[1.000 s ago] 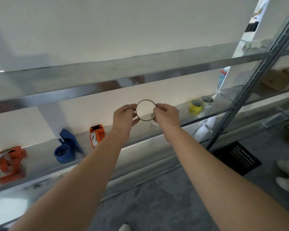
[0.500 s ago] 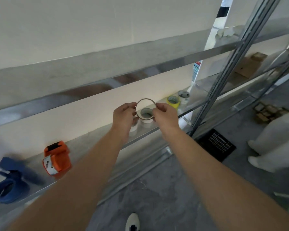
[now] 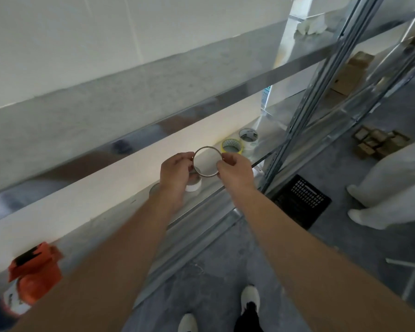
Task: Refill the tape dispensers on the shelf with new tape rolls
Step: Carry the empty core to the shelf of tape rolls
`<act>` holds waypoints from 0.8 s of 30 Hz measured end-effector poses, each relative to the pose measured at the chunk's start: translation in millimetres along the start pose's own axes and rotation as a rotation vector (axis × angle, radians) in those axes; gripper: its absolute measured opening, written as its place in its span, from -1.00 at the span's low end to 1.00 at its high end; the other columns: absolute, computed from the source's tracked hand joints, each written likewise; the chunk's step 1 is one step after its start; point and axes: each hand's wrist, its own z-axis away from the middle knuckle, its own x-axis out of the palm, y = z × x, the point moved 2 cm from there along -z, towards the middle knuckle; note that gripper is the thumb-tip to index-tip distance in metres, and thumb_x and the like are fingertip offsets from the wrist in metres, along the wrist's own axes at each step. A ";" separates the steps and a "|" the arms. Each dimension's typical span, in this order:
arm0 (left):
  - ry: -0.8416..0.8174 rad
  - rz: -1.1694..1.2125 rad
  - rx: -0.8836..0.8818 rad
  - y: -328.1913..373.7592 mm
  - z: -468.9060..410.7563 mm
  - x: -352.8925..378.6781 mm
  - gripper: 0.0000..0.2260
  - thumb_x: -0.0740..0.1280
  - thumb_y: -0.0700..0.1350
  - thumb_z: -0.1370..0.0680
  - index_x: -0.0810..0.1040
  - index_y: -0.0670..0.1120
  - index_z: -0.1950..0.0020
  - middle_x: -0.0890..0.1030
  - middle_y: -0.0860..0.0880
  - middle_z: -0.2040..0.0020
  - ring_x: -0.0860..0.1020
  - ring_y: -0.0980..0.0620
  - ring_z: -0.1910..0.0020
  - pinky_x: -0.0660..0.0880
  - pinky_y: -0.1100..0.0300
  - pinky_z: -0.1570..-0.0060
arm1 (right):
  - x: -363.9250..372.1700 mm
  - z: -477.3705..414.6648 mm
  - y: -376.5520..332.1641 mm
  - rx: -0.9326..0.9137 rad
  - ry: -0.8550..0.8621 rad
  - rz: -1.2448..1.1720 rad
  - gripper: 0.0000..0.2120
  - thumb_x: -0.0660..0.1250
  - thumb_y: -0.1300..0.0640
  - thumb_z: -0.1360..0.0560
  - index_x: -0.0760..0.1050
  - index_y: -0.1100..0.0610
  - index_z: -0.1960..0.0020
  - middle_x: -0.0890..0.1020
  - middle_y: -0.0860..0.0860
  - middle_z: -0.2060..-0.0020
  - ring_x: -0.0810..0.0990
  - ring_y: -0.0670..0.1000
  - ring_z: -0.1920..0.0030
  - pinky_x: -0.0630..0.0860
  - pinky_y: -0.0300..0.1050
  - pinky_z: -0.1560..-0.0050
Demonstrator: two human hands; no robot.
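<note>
A pale, plain wall (image 3: 106, 32) fills the view from nine to twelve o'clock. In front of it, galvanised metal shelving (image 3: 153, 75) runs aslant, its perforated upright (image 3: 304, 109) rising toward one o'clock. The floor (image 3: 213, 259) is mottled grey concrete. A black slatted crate (image 3: 302, 200) sits on it at four o'clock, brown cardboard boxes (image 3: 350, 73) at two, in soft, even light

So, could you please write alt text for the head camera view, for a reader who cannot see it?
Two bare hands, left hand and right hand, hold a thin empty ring between them above a metal shelf. Tape rolls, one yellow roll, lie on the shelf beyond the hands, and an orange dispenser sits far left.
</note>
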 end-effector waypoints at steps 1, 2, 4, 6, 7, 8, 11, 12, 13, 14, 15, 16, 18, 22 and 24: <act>0.015 -0.004 -0.008 -0.5 -3.9 7.2 -0.70 0.24 -0.36 -0.55 0.74 -0.11 0.01 0.75 -0.21 -0.09 0.71 -0.26 -0.15 0.66 -0.24 -0.20 | -2.7 -9.7 1.5 0.004 -0.012 -0.002 -0.79 0.34 0.22 -0.49 0.56 -0.10 0.07 0.68 -0.10 0.10 0.67 0.02 -0.01 0.66 0.13 -0.18; 0.032 0.000 -0.017 -1.2 -7.7 14.6 -0.71 0.23 -0.36 -0.57 0.74 -0.13 -0.01 0.74 -0.21 -0.12 0.70 -0.25 -0.17 0.66 -0.22 -0.21 | -5.4 -19.2 2.3 0.006 -0.027 -0.001 -0.78 0.34 0.23 -0.49 0.55 -0.11 0.10 0.67 -0.09 0.10 0.67 0.03 -0.01 0.66 0.14 -0.18; 0.072 0.017 -0.035 -2.8 -17.0 30.1 -0.72 0.22 -0.37 -0.61 0.72 -0.20 -0.09 0.72 -0.24 -0.17 0.68 -0.26 -0.21 0.66 -0.17 -0.22 | -10.7 -40.1 4.5 0.006 -0.057 0.010 -0.76 0.35 0.24 -0.48 0.53 -0.13 0.13 0.67 -0.09 0.11 0.67 0.04 -0.02 0.66 0.16 -0.18; 0.119 0.045 -0.054 -6.2 -27.8 44.0 -0.73 0.22 -0.37 -0.63 0.69 -0.27 -0.19 0.70 -0.26 -0.21 0.66 -0.28 -0.24 0.67 -0.12 -0.19 | -15.9 -60.1 6.7 0.005 -0.106 0.026 -0.78 0.35 0.23 -0.48 0.56 -0.11 0.09 0.67 -0.10 0.10 0.67 0.04 -0.04 0.66 0.16 -0.18; 0.139 0.060 -0.062 -7.5 -31.6 50.8 -0.73 0.23 -0.37 -0.64 0.68 -0.28 -0.21 0.69 -0.27 -0.23 0.66 -0.28 -0.24 0.68 -0.07 -0.14 | -18.6 -69.5 6.7 0.000 -0.133 0.034 -0.81 0.35 0.22 -0.47 0.59 -0.07 0.04 0.68 -0.10 0.09 0.67 0.05 -0.05 0.66 0.15 -0.18; 0.162 0.073 -0.072 -8.2 -34.8 57.4 -0.73 0.23 -0.36 -0.64 0.67 -0.29 -0.23 0.69 -0.27 -0.24 0.66 -0.28 -0.24 0.69 0.00 -0.08 | -20.8 -79.7 6.9 -0.004 -0.155 0.048 -0.80 0.35 0.20 -0.46 0.61 -0.03 -0.03 0.69 -0.09 0.07 0.67 0.05 -0.06 0.66 0.14 -0.19; 0.225 0.119 -0.097 -8.3 -39.3 74.5 -0.74 0.22 -0.36 -0.66 0.65 -0.32 -0.25 0.68 -0.28 -0.25 0.67 -0.28 -0.24 0.66 0.14 0.06 | -28.2 -104.7 4.0 -0.035 -0.196 0.104 -0.68 0.35 0.18 -0.48 0.62 0.06 -0.22 0.70 -0.03 -0.03 0.68 0.04 -0.08 0.64 0.06 -0.22; 0.245 0.130 -0.102 -9.1 -40.8 78.6 -0.74 0.22 -0.36 -0.66 0.65 -0.32 -0.26 0.68 -0.28 -0.25 0.67 -0.28 -0.23 0.66 0.15 0.08 | -29.9 -111.2 3.5 -0.041 -0.212 0.108 -0.65 0.35 0.19 -0.48 0.62 0.08 -0.26 0.70 -0.02 -0.05 0.68 0.04 -0.09 0.63 0.04 -0.23; 0.267 0.137 -0.103 -10.4 -42.6 82.8 -0.74 0.23 -0.36 -0.66 0.65 -0.32 -0.25 0.68 -0.28 -0.25 0.67 -0.28 -0.23 0.66 0.17 0.11 | -31.2 -117.9 3.8 -0.042 -0.232 0.113 -0.64 0.36 0.20 -0.48 0.62 0.10 -0.27 0.70 -0.02 -0.06 0.68 0.04 -0.09 0.63 0.03 -0.22; 0.283 0.135 -0.105 -12.2 -44.5 85.2 -0.75 0.24 -0.35 -0.66 0.66 -0.31 -0.25 0.68 -0.29 -0.24 0.68 -0.28 -0.22 0.67 0.19 0.16 | -31.6 -122.7 4.2 -0.044 -0.251 0.121 -0.65 0.36 0.20 -0.48 0.62 0.11 -0.26 0.70 -0.02 -0.05 0.68 0.04 -0.09 0.64 0.02 -0.21; 0.299 0.131 -0.105 -14.6 -46.9 86.7 -0.76 0.25 -0.34 -0.66 0.67 -0.30 -0.23 0.68 -0.30 -0.24 0.68 -0.28 -0.21 0.66 0.21 0.20 | -31.2 -127.3 5.1 -0.050 -0.269 0.134 -0.67 0.36 0.20 -0.48 0.63 0.11 -0.23 0.70 -0.03 -0.02 0.69 0.04 -0.08 0.64 0.02 -0.19; 0.319 0.125 -0.109 -17.4 -49.1 87.6 -0.77 0.26 -0.34 -0.65 0.67 -0.30 -0.22 0.68 -0.29 -0.23 0.69 -0.27 -0.18 0.66 0.23 0.23 | -30.6 -131.2 6.5 -0.055 -0.287 0.147 -0.72 0.36 0.20 -0.47 0.64 0.09 -0.17 0.71 -0.04 0.01 0.69 0.05 -0.07 0.65 0.04 -0.17; 0.356 0.122 -0.126 -21.4 -53.2 88.4 -0.79 0.30 -0.32 -0.64 0.69 -0.28 -0.18 0.70 -0.28 -0.18 0.71 -0.23 -0.09 0.66 0.22 0.22 | -29.8 -137.3 9.4 -0.058 -0.322 0.166 -0.80 0.36 0.19 -0.48 0.62 0.04 -0.08 0.70 -0.05 0.04 0.68 0.05 -0.04 0.64 0.02 -0.14; 0.384 0.123 -0.157 -31.9 -66.3 86.2 -0.83 0.33 -0.28 -0.63 0.72 -0.25 -0.10 0.73 -0.24 -0.10 0.72 -0.12 0.04 0.68 0.15 0.09 | -25.0 -149.0 17.2 -0.043 -0.373 0.217 -0.78 0.35 0.17 -0.50 0.62 0.03 -0.12 0.71 -0.01 0.00 0.67 0.06 -0.05 0.61 -0.01 -0.13; 0.413 0.094 -0.192 -36.1 -71.2 84.9 -0.86 0.35 -0.23 -0.64 0.72 -0.19 -0.01 0.74 -0.19 -0.03 0.69 -0.09 0.07 0.65 0.14 0.09 | -20.2 -156.8 23.1 -0.026 -0.375 0.247 -0.74 0.35 0.15 -0.50 0.63 0.05 -0.18 0.71 0.00 0.00 0.68 0.08 -0.06 0.61 -0.01 -0.15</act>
